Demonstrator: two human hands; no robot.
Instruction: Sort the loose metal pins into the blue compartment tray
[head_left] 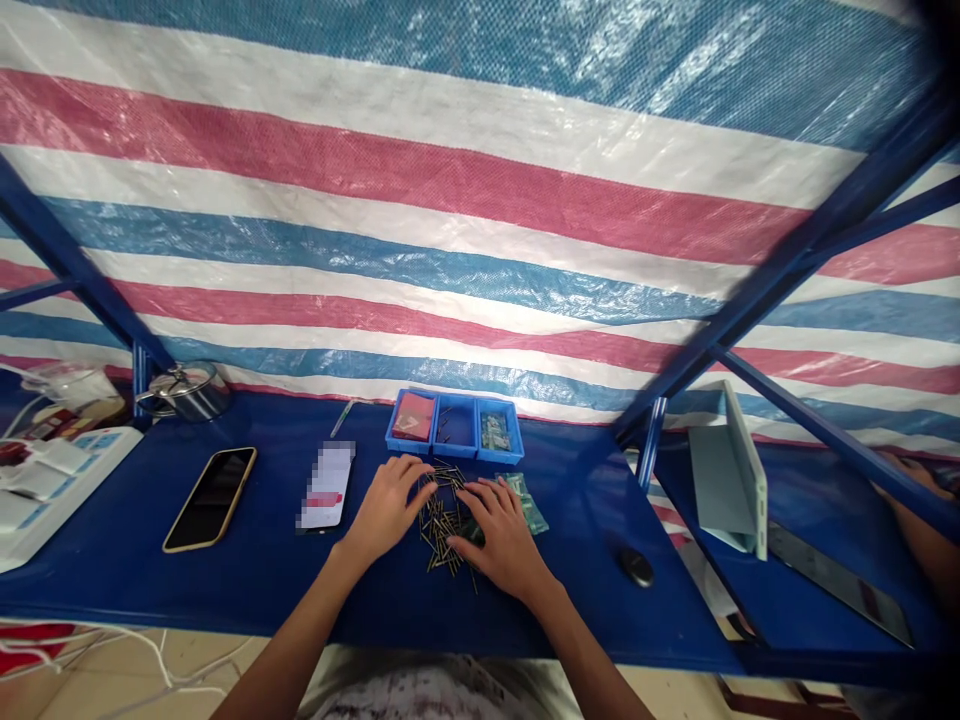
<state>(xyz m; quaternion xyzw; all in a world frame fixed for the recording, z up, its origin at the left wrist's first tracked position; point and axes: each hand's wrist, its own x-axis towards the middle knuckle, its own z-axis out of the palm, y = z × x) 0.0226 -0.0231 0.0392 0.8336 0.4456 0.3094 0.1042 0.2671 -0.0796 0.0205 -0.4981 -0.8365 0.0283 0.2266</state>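
Note:
A loose pile of long, thin brass-coloured screws or pins (441, 535) lies on the blue table between my two hands; their exact kind is too small to tell. My left hand (386, 508) rests at the pile's left edge, thumb and fingers apart and bent towards it. On the other side, my right hand (501, 530) is spread over the pile's right part, its thumb stretched out. Small green packets (531, 508) lie beside and partly beneath the right fingers. Just behind the pile stands a blue three-part bin (455, 456), holding a red block, a few thin pieces and green-grey packets.
To the left lie a phone with a lit screen (330, 490), a dark phone (211, 500), a metal cup (196, 392) and a power strip (67, 490). On the right are a black oval object (636, 566), a blue frame post (651, 445) and a tablet in a case (724, 480).

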